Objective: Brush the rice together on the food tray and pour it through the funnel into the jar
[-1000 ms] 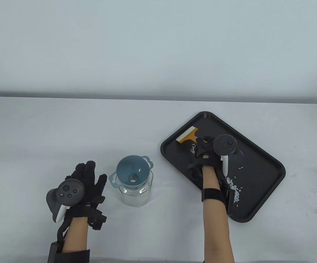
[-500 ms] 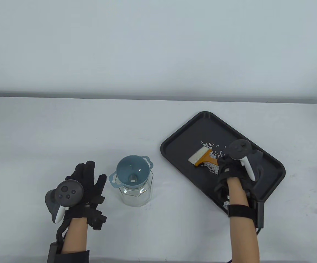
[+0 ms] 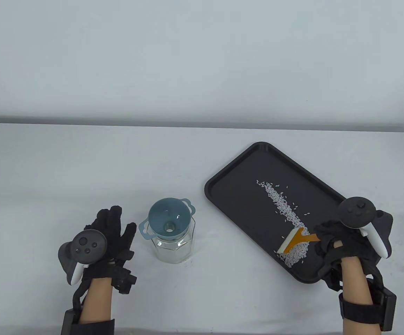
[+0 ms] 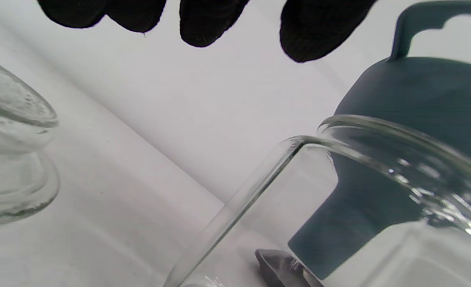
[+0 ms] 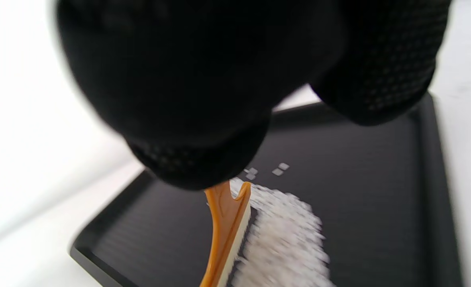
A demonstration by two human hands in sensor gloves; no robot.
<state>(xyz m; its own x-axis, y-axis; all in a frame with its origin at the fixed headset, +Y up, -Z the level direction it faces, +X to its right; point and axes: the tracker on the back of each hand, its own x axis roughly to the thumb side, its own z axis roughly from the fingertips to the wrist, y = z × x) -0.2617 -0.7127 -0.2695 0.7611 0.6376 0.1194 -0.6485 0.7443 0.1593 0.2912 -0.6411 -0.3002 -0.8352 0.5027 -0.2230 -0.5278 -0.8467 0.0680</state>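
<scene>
Right wrist view is mostly blocked: the glove fills the top half, blurred, so individual fingers can't be separated there. Brush (image 5: 225, 235) handle disappears up into the glove; the grip point itself is hidden. Bottom of the brush is cut off by the frame edge. Rice (image 5: 287, 239) next to it is smeared.

Left wrist view: only four fingertips (image 4: 207, 20) show at the top edge. Jar (image 4: 379, 207) and funnel (image 4: 418, 103) are too close, cropped on the right and bottom. A second glass shape sits at the left edge; can't tell what it is.

Table view is clearer. Right hand (image 3: 338, 244) sits over the near right corner of the tray (image 3: 230, 174), fingers curled around the orange handle of the brush (image 3: 298, 240). The bristle head points left of the hand and touches the near end of the rice (image 3: 287, 223). Rice lies in a diagonal streak from mid-tray down to a denser pile at the brush, with a few stray grains beside the streak. Tracker covers the back of the hand.

Left hand (image 3: 107, 237) lies flat on the table (image 3: 83, 167), fingers straight, holding nothing, just left of the jar (image 3: 172, 247) and not touching it as far as I can see. Funnel (image 3: 169, 223) sits in the jar mouth. Jar and tray are well apart.
</scene>
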